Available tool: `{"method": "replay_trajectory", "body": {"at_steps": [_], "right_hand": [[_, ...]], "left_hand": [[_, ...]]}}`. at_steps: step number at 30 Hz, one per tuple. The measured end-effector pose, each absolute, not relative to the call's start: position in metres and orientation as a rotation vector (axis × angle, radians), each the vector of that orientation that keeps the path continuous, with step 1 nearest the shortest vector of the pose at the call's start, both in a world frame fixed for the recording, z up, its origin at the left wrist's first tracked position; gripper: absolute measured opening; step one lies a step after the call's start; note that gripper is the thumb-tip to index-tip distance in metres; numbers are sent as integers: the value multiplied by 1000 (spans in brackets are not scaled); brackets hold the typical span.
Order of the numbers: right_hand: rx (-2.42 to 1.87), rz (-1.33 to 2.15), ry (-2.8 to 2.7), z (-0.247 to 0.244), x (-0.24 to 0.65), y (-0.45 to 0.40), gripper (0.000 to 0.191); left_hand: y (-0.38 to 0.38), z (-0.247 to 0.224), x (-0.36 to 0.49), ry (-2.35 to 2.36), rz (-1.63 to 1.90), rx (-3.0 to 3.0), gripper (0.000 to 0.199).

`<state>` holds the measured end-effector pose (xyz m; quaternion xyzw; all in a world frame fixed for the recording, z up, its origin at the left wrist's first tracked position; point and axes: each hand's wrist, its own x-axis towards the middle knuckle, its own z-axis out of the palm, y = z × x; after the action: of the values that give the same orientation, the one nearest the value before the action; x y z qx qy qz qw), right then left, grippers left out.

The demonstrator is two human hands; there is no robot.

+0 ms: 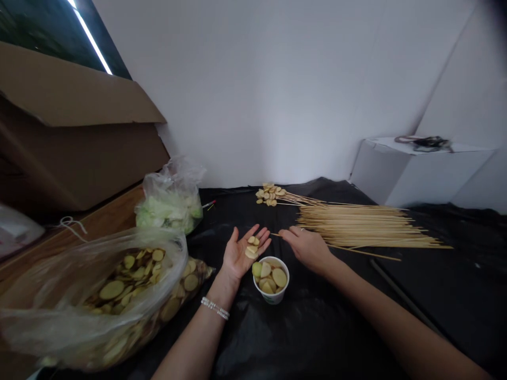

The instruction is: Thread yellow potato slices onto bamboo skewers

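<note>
My left hand [240, 254] lies palm up with its fingers stretched out, and a few pale potato slices [252, 248] rest on the palm and fingers. Pinched in my right hand [308, 247] is a thin wooden skewer [276, 235], its tip pointing left toward the open palm. Just below and between the hands stands a white paper cup [273, 298] filled with similar slices [273, 277]. Beyond my right hand, a wide bundle of bare skewers [364, 224] is spread out. Farther back lie several skewers with slices [270, 194] on their left ends.
At left, an open plastic bag [158, 248] holds many slices. Behind it sits a tied bag of pale green pieces [170, 208]. A cardboard box [87, 153] stands back left, a white box [412, 171] back right. Black sheeting [317, 332] covers the table against a white wall.
</note>
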<state>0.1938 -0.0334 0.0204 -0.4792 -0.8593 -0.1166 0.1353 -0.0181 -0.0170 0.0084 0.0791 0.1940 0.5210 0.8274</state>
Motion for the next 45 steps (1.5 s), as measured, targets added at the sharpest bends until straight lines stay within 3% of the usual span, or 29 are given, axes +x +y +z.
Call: {"method": "replay_trajectory", "body": {"at_steps": [9, 16, 24, 33, 40, 45], "right_hand": [[-1312, -267, -2527, 7, 188, -32, 28], [-1348, -302, -2443, 6, 186, -37, 31], [-1390, -318, -2471, 8, 189, -35, 31], [-1441, -275, -2467, 10, 194, -34, 31], [-1445, -219, -2470, 10, 196, -31, 31], [-1506, -244, -2475, 10, 198, -28, 29]], "left_hand": [[-13, 6, -22, 515, 1372, -99, 48], [-21, 24, -23, 321, 1242, 16, 30], [-42, 58, -7, 332, 1248, 488, 35], [-65, 68, 14, 686, 1106, 1207, 50], [-75, 74, 4, 612, 838, 1581, 67], [-85, 81, 12, 559, 914, 1698, 71]]}}
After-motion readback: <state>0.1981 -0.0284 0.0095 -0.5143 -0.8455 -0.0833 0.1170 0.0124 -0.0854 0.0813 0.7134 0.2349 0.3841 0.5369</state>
